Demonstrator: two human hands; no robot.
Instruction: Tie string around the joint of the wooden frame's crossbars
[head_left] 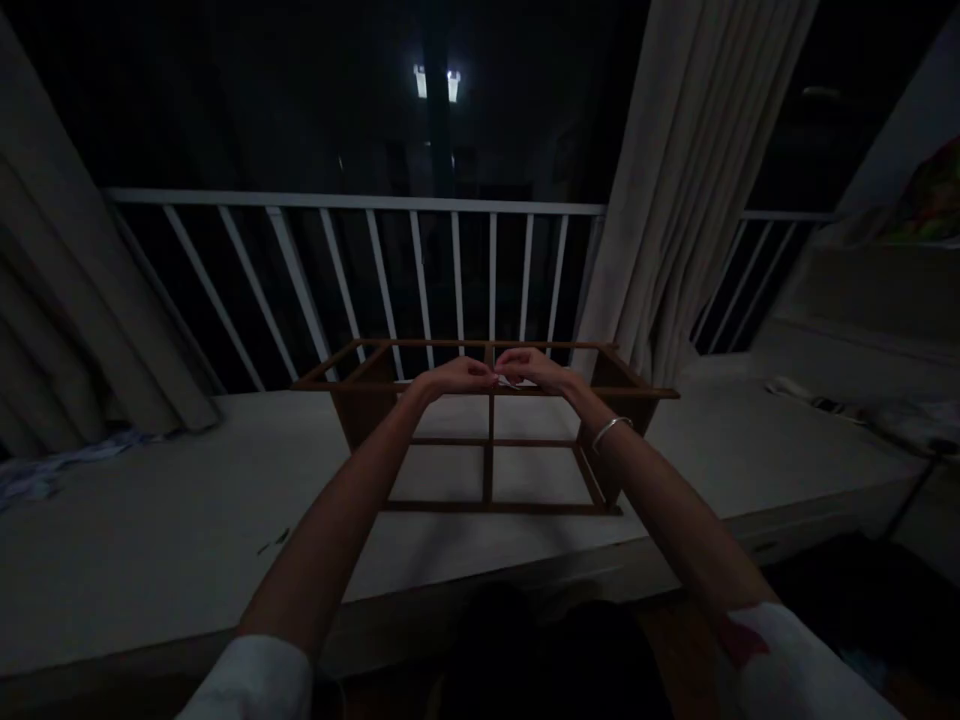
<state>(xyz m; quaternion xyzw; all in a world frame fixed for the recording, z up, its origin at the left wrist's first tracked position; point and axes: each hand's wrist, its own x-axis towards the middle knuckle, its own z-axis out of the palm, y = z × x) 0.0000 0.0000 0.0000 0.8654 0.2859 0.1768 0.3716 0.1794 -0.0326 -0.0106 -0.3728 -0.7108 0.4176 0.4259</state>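
Note:
My left hand (459,376) and my right hand (534,368) meet fingertip to fingertip over the middle of a brown wooden frame (491,420). Both have their fingers closed in a pinch. A small thin white strip (511,383) shows at the fingertips, under the fingers of my right hand. Whatever my left fingers pinch is too small and dark to make out. The frame has crossbars and side panels and stands on a pale ledge (150,540), just below my hands. A bracelet (611,432) circles my right wrist.
Behind the ledge runs a white railing (360,202) before a dark window. Pale curtains (697,180) hang on either side. Small dark scraps (274,541) lie on the ledge at the left. Crumpled cloth (67,465) is at the far left, with more items at the far right.

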